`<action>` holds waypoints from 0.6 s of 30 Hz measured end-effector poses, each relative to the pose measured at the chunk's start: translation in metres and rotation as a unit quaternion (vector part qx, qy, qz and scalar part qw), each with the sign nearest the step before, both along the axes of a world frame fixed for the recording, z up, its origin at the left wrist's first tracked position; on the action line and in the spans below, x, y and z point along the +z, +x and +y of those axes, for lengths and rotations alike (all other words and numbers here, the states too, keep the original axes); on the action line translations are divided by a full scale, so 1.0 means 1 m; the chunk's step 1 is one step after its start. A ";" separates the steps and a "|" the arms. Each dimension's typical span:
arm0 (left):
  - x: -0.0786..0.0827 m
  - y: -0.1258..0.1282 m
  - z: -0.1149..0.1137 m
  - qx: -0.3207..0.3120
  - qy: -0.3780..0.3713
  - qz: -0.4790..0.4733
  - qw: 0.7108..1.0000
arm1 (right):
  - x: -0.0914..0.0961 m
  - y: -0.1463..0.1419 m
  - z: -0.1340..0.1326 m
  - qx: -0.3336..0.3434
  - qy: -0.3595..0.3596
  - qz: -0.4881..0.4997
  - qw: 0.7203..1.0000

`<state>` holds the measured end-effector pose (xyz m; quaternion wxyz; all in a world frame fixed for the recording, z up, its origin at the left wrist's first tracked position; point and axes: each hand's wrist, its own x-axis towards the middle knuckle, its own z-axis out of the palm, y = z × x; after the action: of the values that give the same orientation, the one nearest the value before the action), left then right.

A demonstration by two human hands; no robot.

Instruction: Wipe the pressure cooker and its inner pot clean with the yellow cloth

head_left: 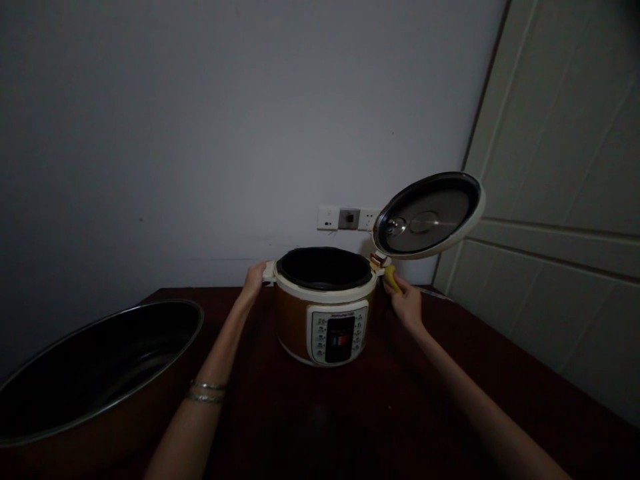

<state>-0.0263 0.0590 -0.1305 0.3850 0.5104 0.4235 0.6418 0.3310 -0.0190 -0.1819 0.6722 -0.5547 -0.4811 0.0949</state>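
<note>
An orange and white electric pressure cooker (325,313) stands on a dark red table (350,413), its control panel facing me. Its lid (427,215) is swung up and open at the right, showing the metal underside. The black inner pot (324,268) sits inside. My left hand (254,279) grips the cooker's left side handle. My right hand (404,300) is at the right side handle by the hinge, fingers closed on a small yellow object (391,277), perhaps a cloth or sponge.
A large dark metal basin (100,367) sits at the table's left front. Wall sockets (347,219) are on the white wall behind the cooker. A pale panelled door (560,220) stands at the right.
</note>
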 end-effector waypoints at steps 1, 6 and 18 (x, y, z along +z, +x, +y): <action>0.000 0.000 0.000 0.001 0.001 -0.002 1.000 | -0.001 -0.005 -0.008 -0.018 0.019 -0.035 0.999; 0.000 0.000 0.003 0.007 -0.011 -0.008 1.000 | 0.013 -0.028 -0.032 -0.010 0.086 -0.189 0.978; 0.000 0.000 0.007 0.011 -0.025 -0.034 0.999 | 0.007 -0.066 -0.082 -0.055 0.097 -0.212 0.971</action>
<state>-0.0259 0.0663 -0.1306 0.4051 0.4739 0.4318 0.6518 0.2649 -0.1009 -0.1749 0.6099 -0.5199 -0.5880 -0.1094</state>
